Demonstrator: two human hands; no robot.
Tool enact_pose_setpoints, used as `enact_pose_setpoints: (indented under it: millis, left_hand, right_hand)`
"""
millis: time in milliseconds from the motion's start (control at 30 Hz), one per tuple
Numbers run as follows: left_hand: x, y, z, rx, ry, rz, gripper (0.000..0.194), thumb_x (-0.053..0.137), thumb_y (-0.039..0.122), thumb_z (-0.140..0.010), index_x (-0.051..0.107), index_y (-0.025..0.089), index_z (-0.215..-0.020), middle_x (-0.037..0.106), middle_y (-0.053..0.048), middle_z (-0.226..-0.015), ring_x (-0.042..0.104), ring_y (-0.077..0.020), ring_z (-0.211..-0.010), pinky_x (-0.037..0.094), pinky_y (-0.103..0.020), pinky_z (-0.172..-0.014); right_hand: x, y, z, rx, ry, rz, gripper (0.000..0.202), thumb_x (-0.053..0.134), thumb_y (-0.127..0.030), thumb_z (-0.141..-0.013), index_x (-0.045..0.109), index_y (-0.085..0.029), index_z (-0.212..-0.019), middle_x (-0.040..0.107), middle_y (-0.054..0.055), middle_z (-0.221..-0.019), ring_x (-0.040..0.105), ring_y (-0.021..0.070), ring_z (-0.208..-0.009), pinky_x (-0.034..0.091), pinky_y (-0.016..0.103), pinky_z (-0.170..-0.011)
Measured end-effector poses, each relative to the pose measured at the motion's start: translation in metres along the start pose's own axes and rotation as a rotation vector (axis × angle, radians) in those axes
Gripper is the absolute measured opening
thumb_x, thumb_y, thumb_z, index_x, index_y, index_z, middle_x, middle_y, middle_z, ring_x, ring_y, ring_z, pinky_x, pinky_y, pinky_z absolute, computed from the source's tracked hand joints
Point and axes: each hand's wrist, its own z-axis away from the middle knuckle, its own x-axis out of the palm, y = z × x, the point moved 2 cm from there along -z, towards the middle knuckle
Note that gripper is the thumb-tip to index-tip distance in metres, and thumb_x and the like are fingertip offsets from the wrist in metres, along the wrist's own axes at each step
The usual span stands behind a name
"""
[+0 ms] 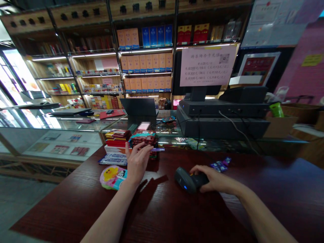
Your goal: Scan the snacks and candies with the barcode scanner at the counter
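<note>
My left hand (138, 162) is raised over the left part of the dark wooden table, its fingers closed on a thin purple stick-like item (158, 149). Just behind it stand stacked brown-red packets (143, 136) and red and white boxes (115, 148). Blue-white sachets (112, 159) lie beside the boxes. Left of my wrist is a colourful packet with a yellow duck (111, 173). My right hand (206, 179) wraps round the handle of a black barcode scanner (186, 180) with a blue light, low over the table. Small purple-blue packets (219, 165) lie beyond my right hand.
A glass counter (63, 143) runs along the back and left. On it are a black monitor with a pink price sign (207, 67), black machines (222, 114), an open laptop (139, 106) and cables. Shelves of boxes (146, 63) fill the wall behind.
</note>
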Motion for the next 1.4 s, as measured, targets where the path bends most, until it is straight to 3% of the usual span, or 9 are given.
enact_pose_setpoints:
  millis: [100,200,367,533,767,1167,1400]
  left_hand:
    - [-0.001,0.0,-0.001,-0.006,0.005,0.011,0.019,0.058,0.025,-0.095,0.069,0.031,-0.109,0.078,0.002,-0.102,0.066,-0.0221,-0.11,0.007,-0.06,-0.122]
    - [-0.002,0.0,-0.001,-0.01,0.008,0.014,0.02,0.058,0.024,-0.095,0.069,0.032,-0.109,0.078,0.002,-0.103,0.066,-0.0217,-0.11,0.006,-0.06,-0.122]
    - [-0.002,0.001,-0.001,0.005,0.015,0.027,0.02,0.058,0.023,-0.094,0.069,0.032,-0.11,0.078,0.002,-0.104,0.066,-0.0216,-0.11,0.008,-0.059,-0.122]
    - [-0.002,0.004,0.0,0.03,0.012,0.052,0.02,0.058,0.023,-0.095,0.068,0.031,-0.11,0.077,0.002,-0.107,0.066,-0.0213,-0.112,0.007,-0.06,-0.121]
    - [-0.002,0.009,0.0,0.064,0.026,0.085,0.019,0.059,0.024,-0.095,0.068,0.031,-0.11,0.077,0.001,-0.107,0.066,-0.0207,-0.111,0.006,-0.06,-0.122]
    - [0.0,0.008,0.001,0.122,-0.008,0.131,0.02,0.058,0.021,-0.095,0.068,0.031,-0.108,0.076,0.001,-0.109,0.065,-0.0197,-0.113,0.006,-0.06,-0.122]
    - [0.0,-0.003,-0.007,0.067,-0.206,0.243,0.019,0.059,0.025,-0.093,0.069,0.031,-0.109,0.075,0.0,-0.111,0.064,-0.02,-0.115,0.01,-0.061,-0.121]
  right_hand:
    - [-0.006,-0.001,0.005,-0.003,-0.044,-0.087,0.062,0.078,-0.028,-0.061,0.065,-0.026,-0.122,0.066,0.005,-0.123,0.058,0.0297,-0.116,0.043,0.041,-0.101]
    - [-0.014,-0.004,0.006,-0.026,-0.027,-0.213,0.06,0.073,-0.041,-0.074,0.062,-0.026,-0.131,0.063,0.007,-0.134,0.056,0.03,-0.125,0.039,0.045,-0.109]
    - [-0.018,-0.016,-0.018,-0.046,0.226,-0.359,0.053,0.062,-0.053,-0.084,0.064,-0.02,-0.125,0.068,0.011,-0.127,0.061,0.0281,-0.121,0.045,0.046,-0.105]
    - [-0.014,-0.042,-0.051,-0.122,0.381,-0.44,0.041,0.065,-0.047,-0.083,0.068,-0.019,-0.113,0.072,0.009,-0.116,0.066,0.0253,-0.109,0.048,0.044,-0.101]
    - [-0.003,-0.074,-0.073,-0.186,0.4,-0.53,0.041,0.077,-0.038,-0.073,0.068,-0.019,-0.108,0.074,0.008,-0.106,0.068,0.0252,-0.103,0.05,0.043,-0.097]
    - [0.004,-0.09,-0.075,-0.224,0.448,-0.568,0.03,0.078,-0.034,-0.07,0.068,-0.02,-0.094,0.074,0.004,-0.092,0.069,0.0232,-0.091,0.051,0.041,-0.09]
    - [0.006,-0.092,-0.07,-0.226,0.55,-0.555,0.028,0.077,-0.033,-0.071,0.066,-0.019,-0.093,0.072,0.004,-0.091,0.067,0.0217,-0.089,0.05,0.038,-0.087]
